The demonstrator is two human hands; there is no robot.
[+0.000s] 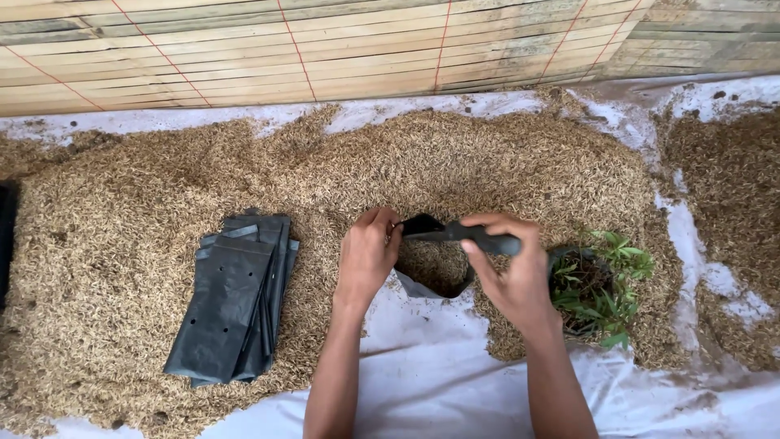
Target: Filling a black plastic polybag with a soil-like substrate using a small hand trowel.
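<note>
My left hand (367,254) pinches the left rim of a small black plastic grow bag (431,286) that stands open on the husk pile. My right hand (510,272) grips the bag's other rim, which is pulled out into a dark rolled strip (479,236) across the opening. Inside the bag I see tan husks. The bag's base sits at the edge of the white sheet (422,366), between my two forearms.
A stack of flat black grow bags (231,301) lies on the husks to the left. A filled bag with a green seedling (601,284) stands to the right of my right hand. Rice husks (487,154) cover the sheet up to a bamboo wall (325,49).
</note>
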